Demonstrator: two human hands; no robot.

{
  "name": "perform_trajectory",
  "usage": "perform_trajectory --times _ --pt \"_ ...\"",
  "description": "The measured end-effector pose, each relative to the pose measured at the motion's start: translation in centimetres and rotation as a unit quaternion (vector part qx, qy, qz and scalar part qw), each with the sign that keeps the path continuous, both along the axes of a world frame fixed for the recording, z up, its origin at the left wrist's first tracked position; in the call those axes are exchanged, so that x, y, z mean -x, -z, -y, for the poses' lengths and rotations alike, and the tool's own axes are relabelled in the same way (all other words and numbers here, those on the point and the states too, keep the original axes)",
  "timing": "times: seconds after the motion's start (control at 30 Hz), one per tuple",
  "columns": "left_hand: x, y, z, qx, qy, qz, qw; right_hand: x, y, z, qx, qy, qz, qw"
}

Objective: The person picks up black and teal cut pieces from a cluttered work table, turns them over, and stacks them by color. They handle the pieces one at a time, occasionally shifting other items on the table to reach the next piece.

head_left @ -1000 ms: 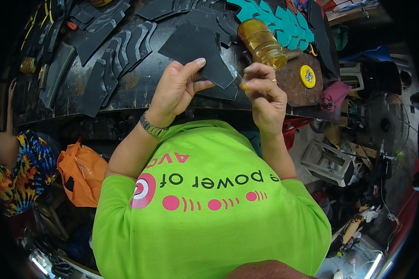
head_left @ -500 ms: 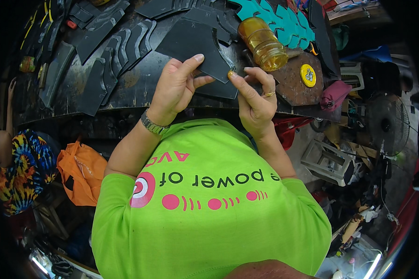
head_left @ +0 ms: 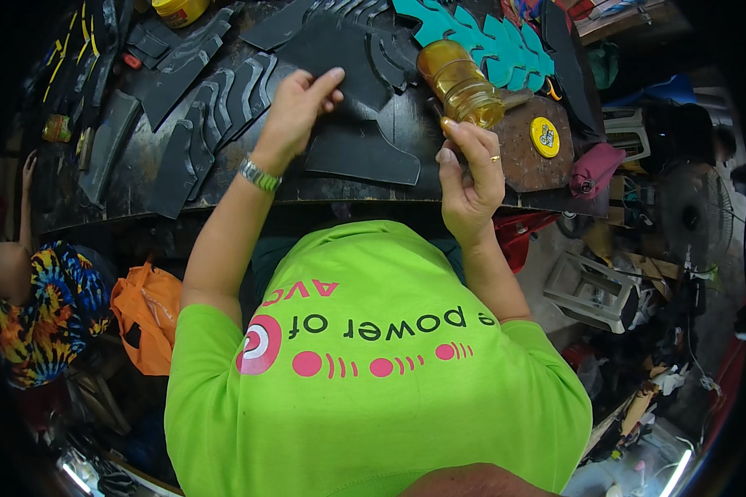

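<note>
My left hand (head_left: 302, 112) hovers over the near edge of a large black sheet piece (head_left: 336, 54), its thumb and half-curled fingers apart. Directly before me another black cut piece (head_left: 362, 156), with a curved side, lies flat near the table edge. Beside the mouth of an amber jar (head_left: 460, 79), which rests tipped on its side, is my right hand (head_left: 477, 174). Its index finger and thumb are apart, with a yellowish smear on the fingertip and nothing visible between them.
Overlapping black pieces (head_left: 211, 108) line the left of the table (head_left: 257, 190). Teal scalloped pieces (head_left: 481, 41) lie behind the jar. On the right, a brown board (head_left: 535, 174) bears a yellow lid (head_left: 544, 137), next to a maroon pouch (head_left: 595, 170). Another person (head_left: 54, 306) sits left.
The large black piece has moved away from me, and the piece beneath now shows. My left hand moved away and left; my right hand has parted from the piece and moved right.
</note>
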State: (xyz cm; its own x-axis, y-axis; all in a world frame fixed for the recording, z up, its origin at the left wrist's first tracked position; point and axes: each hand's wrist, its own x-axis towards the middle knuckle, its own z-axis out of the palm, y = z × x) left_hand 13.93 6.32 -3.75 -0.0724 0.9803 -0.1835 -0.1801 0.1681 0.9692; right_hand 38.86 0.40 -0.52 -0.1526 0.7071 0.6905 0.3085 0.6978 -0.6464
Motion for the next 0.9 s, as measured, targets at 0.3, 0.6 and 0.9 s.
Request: perform_trajectory --times 0.3,0.6,0.9 --pt "-0.1 0.8 -5.0 -0.061 -0.01 -0.049 0.997 -0.3 0.6 -0.1 0.053 -0.043 -0.006 0.998" --pt "0.5 0.6 -3.1 -0.045 0.008 -0.197 0.979 -0.2 0.6 -0.1 0.082 -0.058 -0.039 0.994" --pt "1.7 -2.2 7.0 -0.167 0.069 -0.538 0.824 0.3 0.4 0.4 0.14 -0.071 0.19 0.969"
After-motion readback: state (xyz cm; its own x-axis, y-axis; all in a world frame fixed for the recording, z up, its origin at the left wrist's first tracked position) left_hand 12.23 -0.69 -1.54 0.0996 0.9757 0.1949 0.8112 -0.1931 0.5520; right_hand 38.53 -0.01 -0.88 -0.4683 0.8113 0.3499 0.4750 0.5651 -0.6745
